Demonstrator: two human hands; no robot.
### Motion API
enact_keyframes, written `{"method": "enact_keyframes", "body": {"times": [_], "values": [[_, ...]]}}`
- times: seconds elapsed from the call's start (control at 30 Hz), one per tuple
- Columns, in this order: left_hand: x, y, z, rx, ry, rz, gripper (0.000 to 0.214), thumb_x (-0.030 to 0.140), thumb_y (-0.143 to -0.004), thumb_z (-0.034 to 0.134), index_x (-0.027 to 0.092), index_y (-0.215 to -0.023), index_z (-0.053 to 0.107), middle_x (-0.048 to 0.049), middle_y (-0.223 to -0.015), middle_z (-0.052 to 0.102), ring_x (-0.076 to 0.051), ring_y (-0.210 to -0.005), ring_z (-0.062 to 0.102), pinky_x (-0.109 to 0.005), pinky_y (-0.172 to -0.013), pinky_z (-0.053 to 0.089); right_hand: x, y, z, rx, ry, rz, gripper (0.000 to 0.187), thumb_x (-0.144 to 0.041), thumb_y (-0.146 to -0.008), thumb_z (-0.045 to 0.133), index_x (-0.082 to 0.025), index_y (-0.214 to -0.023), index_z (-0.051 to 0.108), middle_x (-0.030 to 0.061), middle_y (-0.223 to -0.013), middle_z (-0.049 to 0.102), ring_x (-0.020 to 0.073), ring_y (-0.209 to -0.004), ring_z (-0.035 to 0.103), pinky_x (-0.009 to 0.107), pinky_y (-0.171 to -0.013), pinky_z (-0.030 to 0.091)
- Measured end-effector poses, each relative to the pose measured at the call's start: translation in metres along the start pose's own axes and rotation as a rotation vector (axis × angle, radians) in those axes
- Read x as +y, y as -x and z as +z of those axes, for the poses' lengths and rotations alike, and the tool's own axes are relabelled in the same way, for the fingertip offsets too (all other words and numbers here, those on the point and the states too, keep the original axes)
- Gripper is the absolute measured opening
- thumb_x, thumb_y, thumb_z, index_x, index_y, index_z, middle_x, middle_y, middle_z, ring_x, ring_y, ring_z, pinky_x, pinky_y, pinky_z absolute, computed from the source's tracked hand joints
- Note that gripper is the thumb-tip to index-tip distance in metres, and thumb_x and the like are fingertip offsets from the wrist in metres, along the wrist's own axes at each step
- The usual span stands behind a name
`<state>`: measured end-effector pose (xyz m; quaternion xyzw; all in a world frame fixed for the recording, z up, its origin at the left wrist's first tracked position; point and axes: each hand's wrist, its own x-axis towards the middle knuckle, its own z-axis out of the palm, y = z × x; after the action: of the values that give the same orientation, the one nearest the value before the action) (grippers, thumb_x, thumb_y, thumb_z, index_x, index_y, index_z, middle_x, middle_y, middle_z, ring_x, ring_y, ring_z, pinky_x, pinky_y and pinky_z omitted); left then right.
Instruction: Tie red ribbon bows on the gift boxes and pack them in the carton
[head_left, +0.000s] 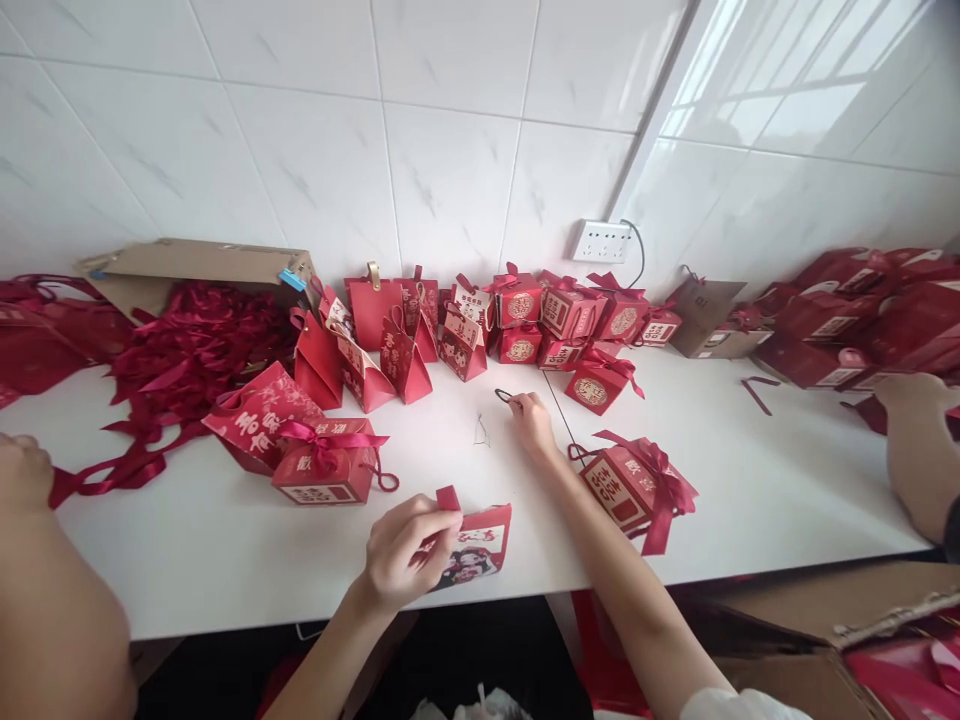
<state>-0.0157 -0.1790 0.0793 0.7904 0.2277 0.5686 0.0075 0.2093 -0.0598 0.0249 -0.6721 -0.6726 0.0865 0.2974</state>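
My left hand (412,548) is closed on the top of a small red gift box (484,545) at the table's front edge. Its printed side shows a cartoon couple, and a red tab sticks up by my fingers. Farther in, my right hand (536,428) pinches a small dark loop (503,396) just above the white tabletop. A thin pencil-like mark (481,430) shows on the table left of that hand. To the right of my forearm sits a red box with a ribbon bow (626,485); another bow-tied box (326,462) stands to the left.
Tent-shaped red boxes (405,360) and stacked cube boxes (564,308) line the wall. A carton (202,262) spills red ribbons (199,350). Other people's arms (52,580) (919,450) reach in at both sides. A power strip (602,241) hangs on the tiles. An open carton (810,600) stands lower right.
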Motion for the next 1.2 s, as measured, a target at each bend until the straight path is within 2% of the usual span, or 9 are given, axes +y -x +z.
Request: {"method": "enact_keyframes", "body": {"times": [0.07,0.17,0.27,0.43,0.6,0.87,1.0,1.1,1.2], "values": [[0.001,0.001,0.0,-0.001,0.028,-0.032,0.021,0.004,-0.081,0.057,0.018,-0.096,0.059,-0.0016,-0.066,0.066,-0.013,-0.057,0.063,-0.021,-0.051,0.052,-0.01,0.019,0.0,-0.021,0.006,-0.089,0.032,-0.014,-0.095,0.034,-0.011,-0.102,0.065,0.0165,-0.105,0.061,0.0221,-0.097,0.059,0.035,-0.087,0.046],[0.001,0.001,0.001,0.015,0.044,-0.042,0.018,0.004,-0.081,0.058,0.017,-0.094,0.059,-0.0029,-0.068,0.066,-0.013,-0.059,0.063,-0.021,-0.053,0.053,-0.03,0.051,0.011,-0.157,0.003,-0.285,0.014,-0.021,-0.09,0.054,-0.02,-0.091,0.068,0.0083,-0.097,0.065,0.0186,-0.093,0.061,0.029,-0.084,0.046],[0.0,0.0,0.002,0.033,0.061,-0.023,0.015,0.004,-0.082,0.058,0.015,-0.091,0.06,-0.0031,-0.067,0.066,-0.012,-0.058,0.063,-0.02,-0.052,0.052,-0.037,0.059,0.025,-0.218,0.038,-0.331,0.011,-0.017,-0.087,0.058,-0.02,-0.084,0.068,0.0071,-0.091,0.067,0.0185,-0.086,0.062,0.029,-0.079,0.046],[0.0,-0.002,0.005,0.058,0.096,-0.053,0.015,0.001,-0.081,0.058,0.013,-0.089,0.06,-0.0018,-0.064,0.063,-0.011,-0.056,0.061,-0.019,-0.051,0.051,-0.007,0.009,0.026,-0.124,0.101,-0.163,0.019,-0.01,-0.09,0.05,-0.015,-0.085,0.067,0.0108,-0.092,0.066,0.0204,-0.089,0.061,0.033,-0.081,0.046],[0.0,0.0,0.006,0.069,0.099,-0.062,0.017,0.001,-0.081,0.058,0.015,-0.091,0.06,0.0003,-0.062,0.061,-0.01,-0.054,0.058,-0.019,-0.05,0.049,0.02,-0.041,0.012,-0.009,0.07,-0.02,0.013,-0.024,-0.092,0.056,-0.014,-0.088,0.063,0.0032,-0.092,0.065,0.0142,-0.084,0.062,0.034,-0.08,0.051],[-0.001,0.003,0.01,0.06,0.145,-0.1,0.019,0.001,-0.081,0.057,0.016,-0.093,0.059,-0.0003,-0.065,0.061,-0.009,-0.054,0.056,-0.019,-0.05,0.047,0.018,-0.044,-0.01,0.194,-0.119,0.038,0.026,-0.021,-0.09,0.044,-0.015,-0.091,0.069,0.0144,-0.102,0.065,0.0245,-0.091,0.063,0.038,-0.083,0.048],[0.0,-0.001,0.007,0.007,0.222,-0.166,0.015,0.008,-0.084,0.053,0.017,-0.095,0.06,-0.0016,-0.069,0.063,-0.011,-0.06,0.059,-0.021,-0.054,0.05,-0.008,-0.015,-0.026,0.097,-0.249,0.016,0.025,-0.031,-0.087,0.053,-0.015,-0.096,0.07,0.0133,-0.104,0.066,0.0216,-0.079,0.065,0.036,-0.076,0.051],[-0.002,-0.002,0.001,-0.108,0.341,-0.259,0.022,0.013,-0.084,0.05,0.015,-0.103,0.06,-0.0065,-0.083,0.066,-0.016,-0.074,0.064,-0.025,-0.064,0.054,-0.041,0.034,-0.056,-0.01,-0.368,-0.06,0.03,-0.038,-0.092,0.046,-0.019,-0.101,0.068,0.0079,-0.101,0.068,0.018,-0.082,0.067,0.03,-0.073,0.053],[-0.002,-0.006,-0.001,-0.174,0.357,-0.363,0.029,0.011,-0.082,0.052,0.016,-0.11,0.06,-0.0075,-0.095,0.067,-0.017,-0.086,0.066,-0.026,-0.075,0.056,-0.076,0.089,-0.088,-0.117,-0.628,-0.268,0.033,-0.035,-0.097,0.037,-0.02,-0.095,0.067,0.0056,-0.097,0.069,0.0169,-0.091,0.065,0.03,-0.082,0.051]]}}
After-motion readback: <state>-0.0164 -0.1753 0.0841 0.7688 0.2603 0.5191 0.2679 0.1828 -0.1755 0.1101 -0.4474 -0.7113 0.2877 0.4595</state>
